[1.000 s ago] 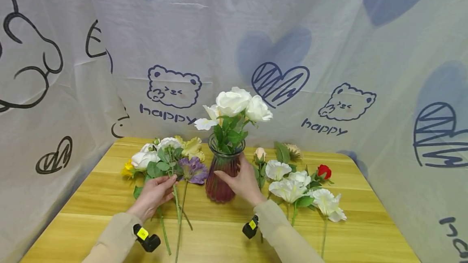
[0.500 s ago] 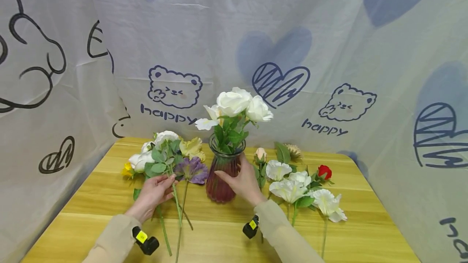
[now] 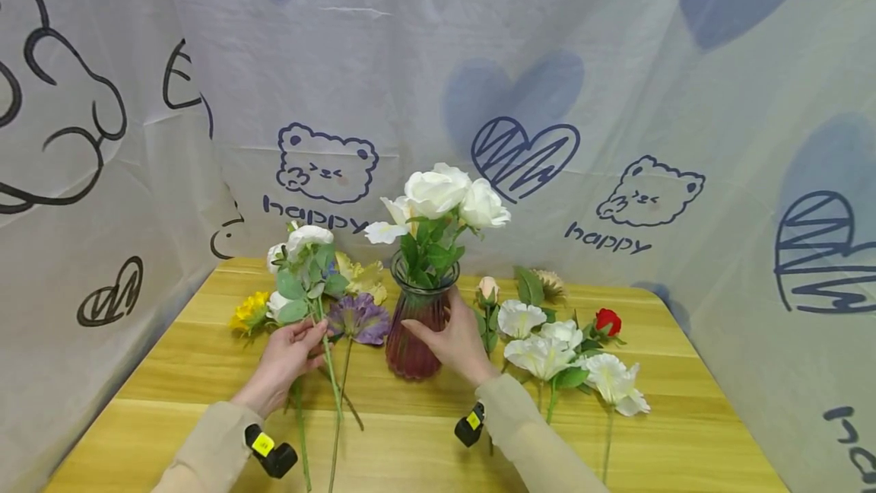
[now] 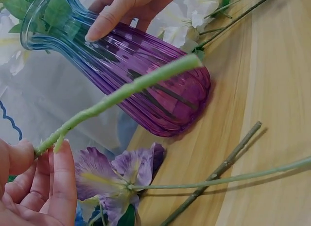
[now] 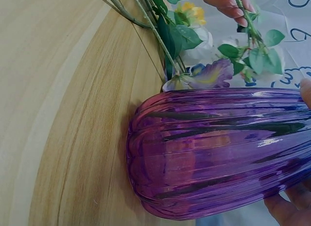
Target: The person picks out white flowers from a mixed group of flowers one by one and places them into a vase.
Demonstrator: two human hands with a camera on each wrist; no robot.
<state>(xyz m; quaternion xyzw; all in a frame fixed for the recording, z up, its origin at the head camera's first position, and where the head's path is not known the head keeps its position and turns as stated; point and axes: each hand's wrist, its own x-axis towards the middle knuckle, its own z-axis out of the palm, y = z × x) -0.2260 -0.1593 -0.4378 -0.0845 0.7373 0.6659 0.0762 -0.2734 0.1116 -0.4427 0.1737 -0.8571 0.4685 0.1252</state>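
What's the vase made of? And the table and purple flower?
The vase looks like shiny ribbed glass, maybe plastic: light glints off it and stems show through. The table seems wood or wood-print, with streaky grain. The purple flower may be matte cloth: its petals look wrinkly.

left grip: pinching, thumb and fingertips | right grip: thumb spread, fingers curled | forearms angled inward

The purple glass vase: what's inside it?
Inside the vase, dark stems show through the glass, with green leaves at its mouth and white flowers above. The right hand and leaves cover parts, so I can't count the stems.
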